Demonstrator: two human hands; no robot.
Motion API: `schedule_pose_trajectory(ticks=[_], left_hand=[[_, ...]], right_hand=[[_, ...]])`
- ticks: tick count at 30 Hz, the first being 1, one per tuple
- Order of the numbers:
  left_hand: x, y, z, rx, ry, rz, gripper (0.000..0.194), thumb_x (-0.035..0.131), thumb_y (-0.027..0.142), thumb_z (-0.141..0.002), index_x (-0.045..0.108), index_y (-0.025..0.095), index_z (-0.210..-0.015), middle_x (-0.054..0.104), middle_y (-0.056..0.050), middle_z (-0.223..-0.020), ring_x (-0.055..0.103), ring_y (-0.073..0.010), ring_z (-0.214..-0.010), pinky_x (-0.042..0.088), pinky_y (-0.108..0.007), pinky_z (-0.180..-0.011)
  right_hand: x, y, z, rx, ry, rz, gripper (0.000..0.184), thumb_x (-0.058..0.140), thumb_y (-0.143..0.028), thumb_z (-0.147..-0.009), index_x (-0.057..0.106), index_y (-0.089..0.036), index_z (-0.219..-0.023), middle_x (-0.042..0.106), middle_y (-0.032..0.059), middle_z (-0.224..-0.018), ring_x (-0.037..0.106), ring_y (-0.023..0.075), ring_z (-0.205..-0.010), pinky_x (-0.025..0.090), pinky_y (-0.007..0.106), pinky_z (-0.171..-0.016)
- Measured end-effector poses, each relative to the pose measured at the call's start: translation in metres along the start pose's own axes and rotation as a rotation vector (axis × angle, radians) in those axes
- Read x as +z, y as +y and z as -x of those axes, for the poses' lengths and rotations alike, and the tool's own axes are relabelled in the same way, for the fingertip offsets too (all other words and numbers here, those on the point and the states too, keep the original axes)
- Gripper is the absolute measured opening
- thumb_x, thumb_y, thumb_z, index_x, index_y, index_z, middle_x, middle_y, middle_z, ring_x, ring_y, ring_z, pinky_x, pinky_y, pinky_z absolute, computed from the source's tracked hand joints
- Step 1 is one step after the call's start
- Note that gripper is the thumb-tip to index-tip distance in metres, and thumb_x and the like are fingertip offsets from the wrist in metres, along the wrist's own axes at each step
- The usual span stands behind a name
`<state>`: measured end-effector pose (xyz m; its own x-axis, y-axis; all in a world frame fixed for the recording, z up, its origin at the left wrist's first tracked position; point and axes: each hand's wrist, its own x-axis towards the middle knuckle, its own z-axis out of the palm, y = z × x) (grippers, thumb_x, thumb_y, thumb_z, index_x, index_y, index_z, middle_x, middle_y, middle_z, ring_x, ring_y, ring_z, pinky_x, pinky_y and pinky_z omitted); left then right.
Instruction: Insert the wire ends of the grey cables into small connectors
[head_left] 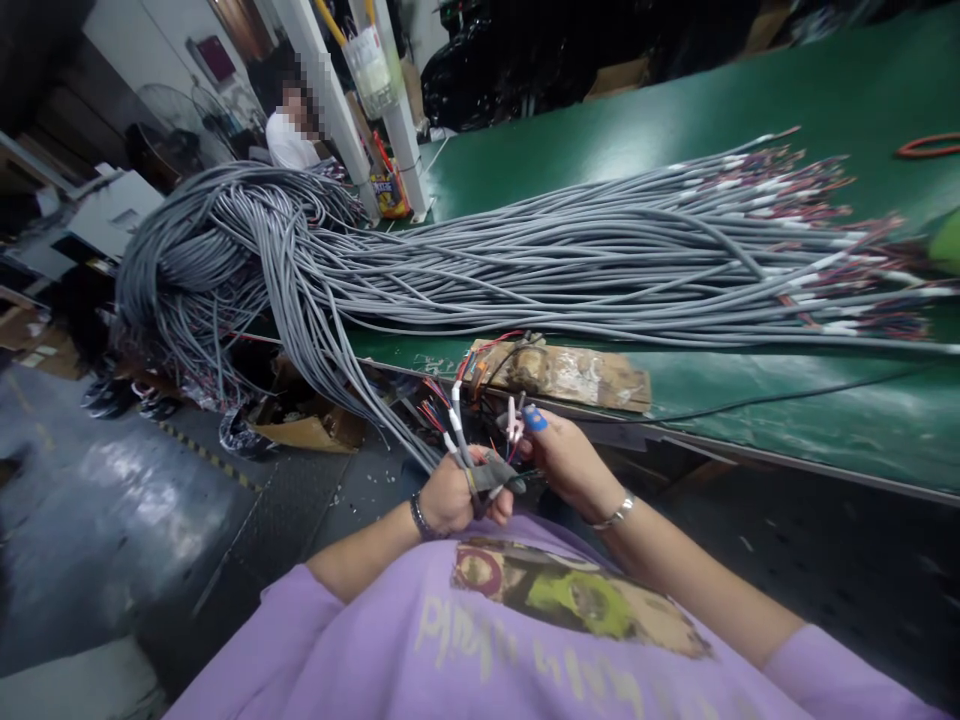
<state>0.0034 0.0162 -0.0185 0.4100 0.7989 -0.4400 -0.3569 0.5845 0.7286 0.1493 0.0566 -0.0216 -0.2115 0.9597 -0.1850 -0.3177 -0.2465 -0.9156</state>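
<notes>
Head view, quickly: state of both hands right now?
Left hand: closed around grey round cables with white collars.
Right hand: fingers curled by thin coloured wires; whether it grips them cannot be told.

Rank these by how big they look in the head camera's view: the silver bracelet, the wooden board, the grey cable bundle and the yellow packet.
1. Grey cable bundle
2. Wooden board
3. Yellow packet
4. Silver bracelet, thin, though nearer the camera than the packet.
</notes>
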Motion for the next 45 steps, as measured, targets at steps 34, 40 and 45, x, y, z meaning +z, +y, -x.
schedule_pose_trajectory(ticks=[34, 40, 45], left_hand=[[0.003, -0.005, 0.007, 0.032, 0.041, -0.032, 0.045, 0.083, 0.050, -0.054, 0.059, 0.013, -0.062, 0.062, -0.002, -0.044, 0.053, -0.0110, -0.032, 0.042, -0.018, -0.033], [0.005, -0.010, 0.005, 0.115, 0.055, -0.014, 0.043, 0.080, 0.049, -0.059, 0.058, 0.013, -0.066, 0.062, -0.001, -0.044, 0.054, -0.0108, -0.032, 0.041, -0.017, -0.033], [0.009, -0.007, 0.003, 0.103, 0.104, 0.006, 0.044, 0.080, 0.049, -0.059, 0.057, 0.014, -0.068, 0.062, 0.000, -0.045, 0.054, -0.0103, -0.033, 0.039, -0.017, -0.034]], right_hand=[[0.001, 0.011, -0.006, 0.286, -0.156, -0.595, 0.030, 0.070, -0.051, -0.073, 0.070, -0.021, -0.080, 0.070, 0.0013, -0.075, 0.058, 0.0110, -0.061, 0.046, 0.022, -0.055], [0.002, 0.010, -0.007, 0.195, -0.075, -0.477, 0.023, 0.071, -0.043, -0.074, 0.070, -0.020, -0.077, 0.069, 0.0019, -0.071, 0.058, 0.0132, -0.062, 0.045, 0.025, -0.057], [0.006, 0.011, -0.009, 0.240, -0.073, -0.457, 0.032, 0.070, -0.053, -0.074, 0.069, -0.020, -0.072, 0.070, 0.0035, -0.074, 0.057, 0.0128, -0.059, 0.046, 0.025, -0.054]])
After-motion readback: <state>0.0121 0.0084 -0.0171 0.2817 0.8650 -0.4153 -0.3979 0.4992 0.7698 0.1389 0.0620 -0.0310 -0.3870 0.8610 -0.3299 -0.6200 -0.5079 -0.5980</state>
